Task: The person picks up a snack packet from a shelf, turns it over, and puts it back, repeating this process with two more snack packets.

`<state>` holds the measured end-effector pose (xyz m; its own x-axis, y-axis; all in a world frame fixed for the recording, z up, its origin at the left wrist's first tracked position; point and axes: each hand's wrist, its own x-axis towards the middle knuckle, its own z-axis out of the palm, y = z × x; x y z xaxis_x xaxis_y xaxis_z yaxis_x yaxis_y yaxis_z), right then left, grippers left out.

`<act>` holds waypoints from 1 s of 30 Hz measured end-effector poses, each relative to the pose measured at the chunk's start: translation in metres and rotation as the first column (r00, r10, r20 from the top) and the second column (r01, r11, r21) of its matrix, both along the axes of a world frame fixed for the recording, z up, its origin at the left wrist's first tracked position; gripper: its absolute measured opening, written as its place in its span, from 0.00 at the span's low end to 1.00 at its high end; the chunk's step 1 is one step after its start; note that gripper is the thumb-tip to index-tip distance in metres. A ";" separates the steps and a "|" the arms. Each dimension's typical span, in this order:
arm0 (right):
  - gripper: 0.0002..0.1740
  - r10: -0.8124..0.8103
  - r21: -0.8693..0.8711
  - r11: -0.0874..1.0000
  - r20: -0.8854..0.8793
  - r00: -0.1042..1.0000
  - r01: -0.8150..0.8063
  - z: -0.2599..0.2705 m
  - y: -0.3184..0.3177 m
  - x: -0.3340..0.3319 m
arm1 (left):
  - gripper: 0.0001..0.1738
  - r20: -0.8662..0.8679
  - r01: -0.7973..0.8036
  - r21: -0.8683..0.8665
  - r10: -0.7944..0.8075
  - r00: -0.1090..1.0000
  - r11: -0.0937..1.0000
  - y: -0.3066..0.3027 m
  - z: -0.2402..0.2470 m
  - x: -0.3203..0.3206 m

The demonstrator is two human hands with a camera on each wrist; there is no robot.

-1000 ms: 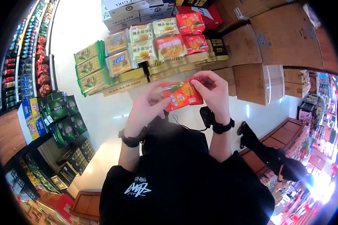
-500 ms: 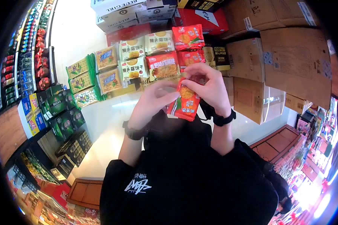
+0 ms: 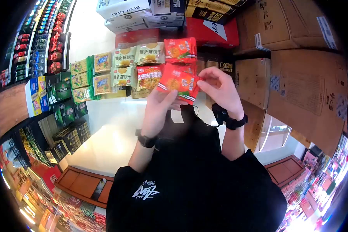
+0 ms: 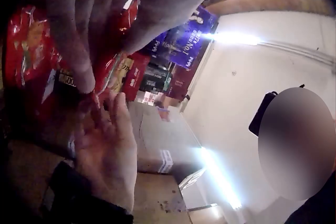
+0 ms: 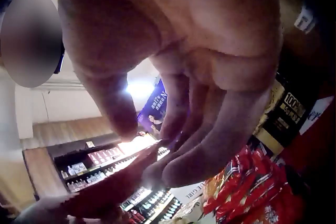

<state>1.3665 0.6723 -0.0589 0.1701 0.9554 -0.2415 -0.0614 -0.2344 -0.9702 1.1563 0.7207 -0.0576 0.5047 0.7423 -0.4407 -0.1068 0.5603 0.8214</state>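
Note:
A red snack packet [image 3: 176, 83], printed with a round golden biscuit, is held between both hands in front of the body. My left hand [image 3: 157, 112] grips its lower left edge, thumb on top and fingers beneath. With thumb and fingers, my right hand [image 3: 220, 88] pinches its right edge. Beyond the packet lie rows of packaged snacks: red packs [image 3: 180, 49], a red noodle-patterned pack [image 3: 148, 76], cream-coloured packs [image 3: 123, 58], tan packs [image 3: 103, 63] and green-edged packs [image 3: 79, 81]. The held packet overlaps one red pack in the head view.
Large cardboard cartons [image 3: 309, 89] are stacked at the right. White and blue boxes [image 3: 123, 11] and a red box [image 3: 216, 33] stand behind the snacks. Green beer cartons [image 3: 60, 91] sit at the left, near shelves of bottles and cans [image 3: 38, 58].
The packet has been turned about in the hands, from lengthwise, to upright, to slanted with its printed front up. The view has shifted, and the person seen at the right is gone from it.

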 end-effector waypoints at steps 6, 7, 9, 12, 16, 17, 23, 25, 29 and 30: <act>0.09 0.013 0.044 0.999 -0.007 1.000 -0.012 -0.013 0.002 0.024 | 0.13 -0.163 -0.082 0.063 0.091 0.982 0.995 -0.011 -0.003 0.025; 0.09 0.002 0.042 0.999 -0.004 1.000 -0.002 -0.016 0.002 0.027 | 0.13 -0.233 -0.069 0.103 0.091 0.968 0.992 -0.010 -0.009 0.022; 0.10 -0.019 0.044 0.999 0.001 1.000 0.019 -0.029 0.003 0.031 | 0.14 -0.316 -0.069 0.188 0.126 0.940 0.980 -0.011 -0.018 0.024; 0.09 -0.062 0.036 0.997 0.010 0.998 0.061 -0.044 0.011 0.026 | 0.16 -0.545 0.039 0.374 0.186 0.818 0.927 -0.010 -0.018 0.025; 0.08 -0.074 0.069 0.996 0.185 0.980 0.063 -0.066 0.021 0.017 | 0.14 -0.755 0.323 0.595 0.374 0.538 0.736 -0.002 -0.039 0.021; 0.08 -0.097 0.067 0.994 0.235 0.967 0.084 -0.071 0.024 0.014 | 0.14 -0.772 0.357 0.599 0.398 0.496 0.717 0.000 -0.040 0.022; 0.07 -0.214 0.057 0.976 0.388 0.896 0.209 -0.088 0.030 0.004 | 0.12 -0.811 0.452 0.582 0.447 0.377 0.676 0.000 -0.056 0.030; 0.07 -0.227 0.079 0.974 0.448 0.865 0.214 -0.095 0.030 0.003 | 0.11 -0.857 0.499 0.515 0.414 0.307 0.697 -0.001 -0.059 0.031; 0.07 -0.269 0.086 0.963 0.437 0.858 0.257 -0.107 0.030 -0.001 | 0.11 -0.864 0.541 0.502 0.417 0.282 0.675 0.002 -0.063 0.032; 0.07 -0.271 0.095 0.962 0.441 0.856 0.256 -0.107 0.031 -0.002 | 0.11 -0.874 0.548 0.483 0.412 0.256 0.683 0.002 -0.063 0.033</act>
